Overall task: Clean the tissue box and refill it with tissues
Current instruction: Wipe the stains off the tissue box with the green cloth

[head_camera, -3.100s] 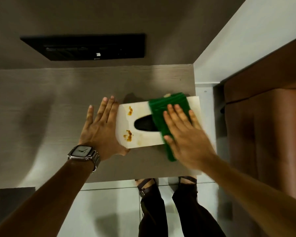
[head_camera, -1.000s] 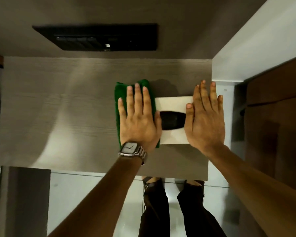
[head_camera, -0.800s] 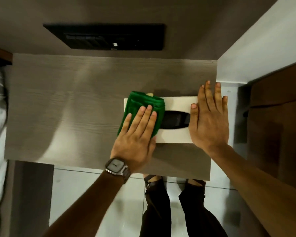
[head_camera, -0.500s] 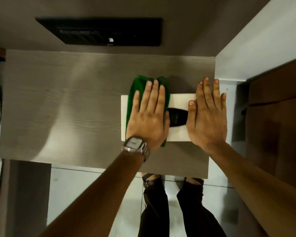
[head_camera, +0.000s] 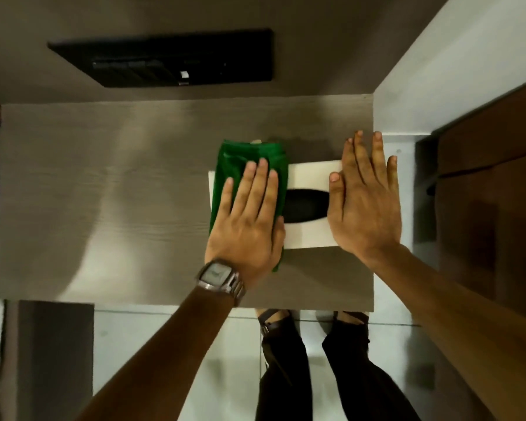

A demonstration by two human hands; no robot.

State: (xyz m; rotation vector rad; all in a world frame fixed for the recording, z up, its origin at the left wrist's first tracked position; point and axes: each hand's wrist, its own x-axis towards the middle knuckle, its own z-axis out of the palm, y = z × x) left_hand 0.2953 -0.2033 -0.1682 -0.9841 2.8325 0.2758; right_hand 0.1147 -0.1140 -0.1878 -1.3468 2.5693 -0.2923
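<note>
The white box [head_camera: 312,174] lies flat on the grey table [head_camera: 104,208], toward the table's right end and a little nearer its back edge than its front. Its dark oval slot [head_camera: 305,206] faces up in the middle of the lid.

The left hand [head_camera: 246,229] lies flat, fingers spread, pressing a folded green cloth [head_camera: 246,156] onto the left half of the box; it grips nothing, only bears down with the palm. The cloth overhangs the box at the back edge and also pokes out at the front, under the heel of the hand. A watch [head_camera: 220,278] sits on that wrist.

The right hand [head_camera: 365,208] is likewise open and flat, covering the right end of the box, thumb just right of the slot (fingertips reach past the box's back edge).

The visible strip of lid between the hands looks clean. No tissues show in the slot.
</note>
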